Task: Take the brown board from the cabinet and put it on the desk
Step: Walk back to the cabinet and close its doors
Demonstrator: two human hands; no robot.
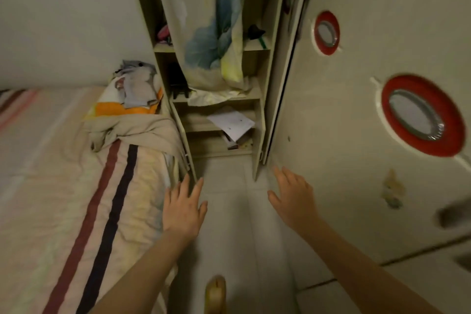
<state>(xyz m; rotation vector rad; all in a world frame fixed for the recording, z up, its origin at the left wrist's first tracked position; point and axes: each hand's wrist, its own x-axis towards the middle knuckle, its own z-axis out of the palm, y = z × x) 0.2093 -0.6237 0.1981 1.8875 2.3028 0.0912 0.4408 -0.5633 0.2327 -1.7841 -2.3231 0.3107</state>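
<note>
Down at the bottom edge we've got a yellowish-brown rounded thing (215,293) poking into view, too blurry to say what it is. Both our arms stretch forward over the pale floor (229,211). Our left hand (184,208) has its fingers spread wide, holding nothing, fingertips right by the bottom corner of the cabinet (257,120) where the bed (63,199) meets it. Our right hand (295,196) is just as open and empty, hanging close to the lower edge of the swung-open cabinet door (356,115); can't tell if it's actually touching. That door has two red-rimmed round windows (423,115) on it.

Bed on the left has a striped cover, with a rumpled beige blanket (132,130) and a pile of clothes (137,84) at the far end next to the cabinet. Inside the cabinet: white papers (230,123) lying tilted on the low shelves, a dark object (178,84) one shelf up, and a flowery cloth (216,28) hanging down over the middle shelves. As for the brown board, we honestly can't make it out anywhere on those shelves.
</note>
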